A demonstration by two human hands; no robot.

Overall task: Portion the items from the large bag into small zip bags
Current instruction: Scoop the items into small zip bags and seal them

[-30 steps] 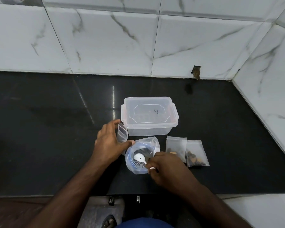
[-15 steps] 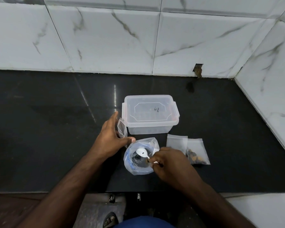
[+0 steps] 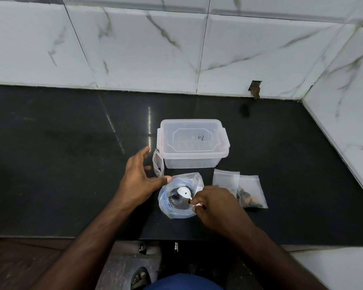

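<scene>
The large clear bag [image 3: 172, 210] stands open on the black counter [image 3: 71, 164] with dark pieces inside. My right hand [image 3: 216, 204] pinches the handle of a white spoon [image 3: 184, 191], whose bowl sits in the bag's mouth. My left hand [image 3: 140, 178] lies just left of the bag with fingers spread and its thumb at the bag's rim. A small zip bag [image 3: 158, 164] stands open between that hand's fingers and the plastic box. Two more small zip bags lie to the right: one looks nearly empty [image 3: 225, 180], the other [image 3: 250, 193] holds brown pieces.
A clear lidded plastic box [image 3: 192, 143] stands just behind the bags. Marble-tiled walls [image 3: 344, 101] close the counter at the back and on the right. The counter's front edge runs under my forearms, with the floor and a sandalled foot [image 3: 140, 277] below.
My left hand's fingers have spread and drawn back from the standing small bag. The spoon's bowl has risen a little in the large bag's mouth.
</scene>
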